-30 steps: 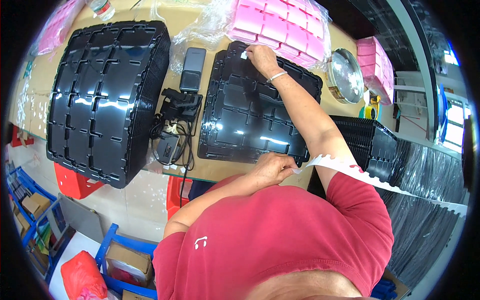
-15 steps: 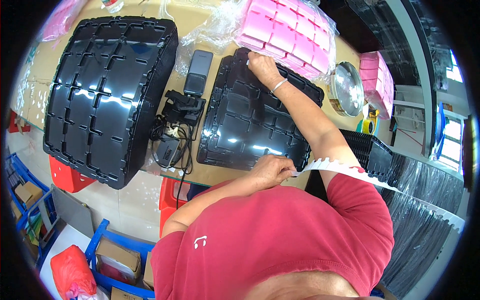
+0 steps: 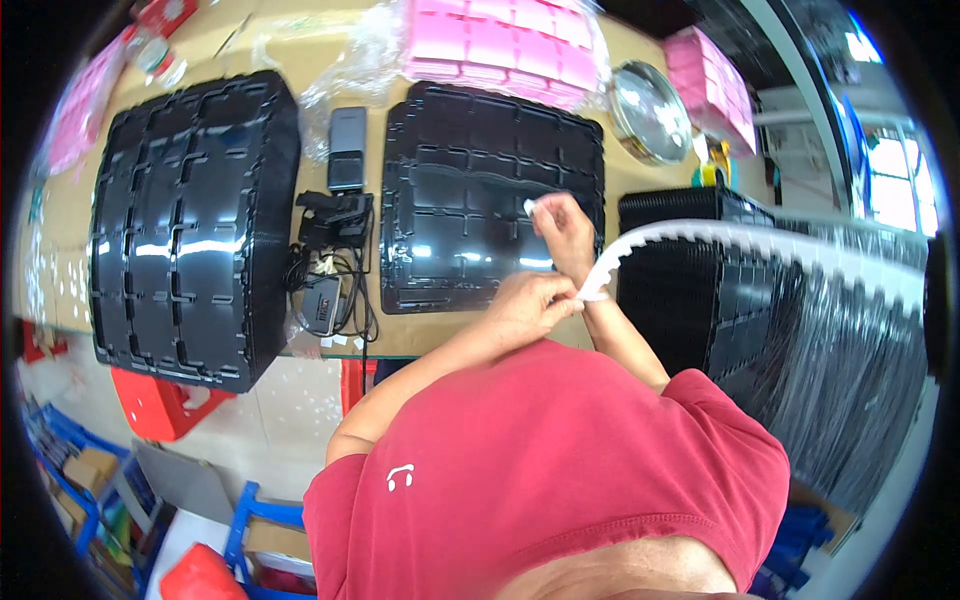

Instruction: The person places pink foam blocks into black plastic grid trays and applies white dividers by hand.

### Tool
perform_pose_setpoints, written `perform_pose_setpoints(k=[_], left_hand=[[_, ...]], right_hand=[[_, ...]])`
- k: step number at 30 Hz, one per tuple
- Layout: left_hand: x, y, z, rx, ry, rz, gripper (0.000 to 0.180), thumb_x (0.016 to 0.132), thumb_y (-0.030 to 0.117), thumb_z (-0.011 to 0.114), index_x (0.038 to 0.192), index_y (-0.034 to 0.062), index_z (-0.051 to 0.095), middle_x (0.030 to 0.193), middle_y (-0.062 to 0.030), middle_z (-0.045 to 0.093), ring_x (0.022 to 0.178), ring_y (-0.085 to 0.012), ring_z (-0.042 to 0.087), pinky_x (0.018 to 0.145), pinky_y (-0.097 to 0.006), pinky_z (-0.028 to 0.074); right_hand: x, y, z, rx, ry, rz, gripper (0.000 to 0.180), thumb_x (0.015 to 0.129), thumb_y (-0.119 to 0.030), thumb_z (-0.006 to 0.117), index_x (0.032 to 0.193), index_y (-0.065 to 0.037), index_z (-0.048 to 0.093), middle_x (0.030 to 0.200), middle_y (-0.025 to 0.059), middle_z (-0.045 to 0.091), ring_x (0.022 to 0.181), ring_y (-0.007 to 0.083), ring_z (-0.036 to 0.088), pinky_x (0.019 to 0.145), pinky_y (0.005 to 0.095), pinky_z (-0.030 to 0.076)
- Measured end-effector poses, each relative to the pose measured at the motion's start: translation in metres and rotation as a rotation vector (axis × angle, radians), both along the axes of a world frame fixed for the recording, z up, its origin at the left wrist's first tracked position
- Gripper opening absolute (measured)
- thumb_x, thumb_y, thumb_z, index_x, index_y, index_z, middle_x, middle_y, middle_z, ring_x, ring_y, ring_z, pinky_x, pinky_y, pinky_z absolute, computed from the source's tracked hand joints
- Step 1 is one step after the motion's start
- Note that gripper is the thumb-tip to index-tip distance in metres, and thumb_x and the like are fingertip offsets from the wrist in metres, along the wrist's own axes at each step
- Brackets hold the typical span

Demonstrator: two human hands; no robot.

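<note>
A black molded plastic tray [image 3: 450,190], with ridges dividing it into cells, lies flat on the table before me. Between the pinched fingers of my left hand [image 3: 530,303] is the end of a white notched strip [image 3: 710,236], which arcs away to the right. My right hand [image 3: 566,236] is closed above the tray's near right part, and a small white piece [image 3: 530,207] sticks out at its fingertips. Its wrist lies just beyond the left hand's fingertips. Whether the small piece is a sticker I cannot tell.
A tall stack of black trays [image 3: 180,230] stands at the left, another stack [image 3: 670,270] at the right. Between left stack and tray lie a grey device [image 3: 347,150] and tangled black cables [image 3: 350,290]. Beyond are pink foam blocks [image 3: 500,40] and a round tin [image 3: 650,112].
My right hand has come back from the tray's far left corner toward my left hand. The strip now curves higher beside my right wrist. The view has shifted, showing more of the right stack.
</note>
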State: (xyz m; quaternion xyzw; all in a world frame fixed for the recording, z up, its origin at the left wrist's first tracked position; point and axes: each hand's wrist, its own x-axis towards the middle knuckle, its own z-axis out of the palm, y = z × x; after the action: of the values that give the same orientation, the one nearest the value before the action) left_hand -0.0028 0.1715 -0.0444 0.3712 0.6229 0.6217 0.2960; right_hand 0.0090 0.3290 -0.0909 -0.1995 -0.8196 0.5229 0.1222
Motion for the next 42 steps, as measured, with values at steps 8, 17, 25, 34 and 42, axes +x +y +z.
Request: perform_pose_setpoints(k=[8,17,25,34,42], left_hand=[[0.005,0.023,-0.027,-0.121,-0.195,0.0,0.015,0.085,0.017,0.069,0.087,0.0019,0.068,0.074,-0.0025,0.067,0.067,-0.0055,0.058,0.062,-0.022,0.047],[0.031,0.04,-0.046,-0.051,-0.385,-0.111,0.016,0.085,0.017,0.071,0.087,0.0018,0.068,0.076,0.0016,0.066,0.068,-0.0038,0.056,0.061,-0.019,0.044],[-0.039,-0.044,-0.046,-0.005,-0.282,0.35,0.01,0.082,0.011,0.073,0.089,0.0044,0.071,0.084,0.0004,0.067,0.075,-0.005,0.057,0.07,-0.021,0.045],[-0.033,-0.083,-0.027,0.07,-0.238,0.521,0.014,0.085,0.015,0.07,0.093,0.0026,0.069,0.09,-0.0043,0.07,0.077,-0.0061,0.058,0.071,-0.02,0.044],[-0.02,-0.079,-0.023,0.096,-0.281,0.547,0.013,0.085,0.006,0.069,0.098,0.002,0.069,0.085,-0.0013,0.068,0.077,-0.0058,0.059,0.07,-0.019,0.047]], right_hand=[[0.233,0.007,0.033,0.852,-0.449,-0.22,0.006,0.078,-0.002,0.061,0.082,-0.003,0.056,0.074,0.0147,0.061,0.068,0.0306,0.063,0.06,0.0371,0.05],[0.176,-0.018,0.02,0.071,-0.054,-0.446,0.034,0.095,-0.022,0.055,0.121,0.0,0.057,0.108,0.0112,0.065,0.096,0.0153,0.061,0.082,0.0257,0.048],[0.131,0.087,-0.071,0.178,-0.269,-0.48,0.039,0.088,-0.026,0.059,0.121,-0.005,0.059,0.11,0.0268,0.061,0.104,0.0358,0.059,0.09,0.0379,0.046],[0.154,0.09,-0.08,-0.426,-0.108,-0.239,0.048,0.085,-0.011,0.069,0.129,-0.002,0.054,0.112,0.0111,0.064,0.097,0.013,0.059,0.085,0.0241,0.046],[0.143,0.055,-0.081,-0.474,-0.074,-0.737,0.037,0.083,0.001,0.065,0.12,0.001,0.06,0.111,0.0122,0.063,0.097,0.0163,0.059,0.086,0.0262,0.046]])
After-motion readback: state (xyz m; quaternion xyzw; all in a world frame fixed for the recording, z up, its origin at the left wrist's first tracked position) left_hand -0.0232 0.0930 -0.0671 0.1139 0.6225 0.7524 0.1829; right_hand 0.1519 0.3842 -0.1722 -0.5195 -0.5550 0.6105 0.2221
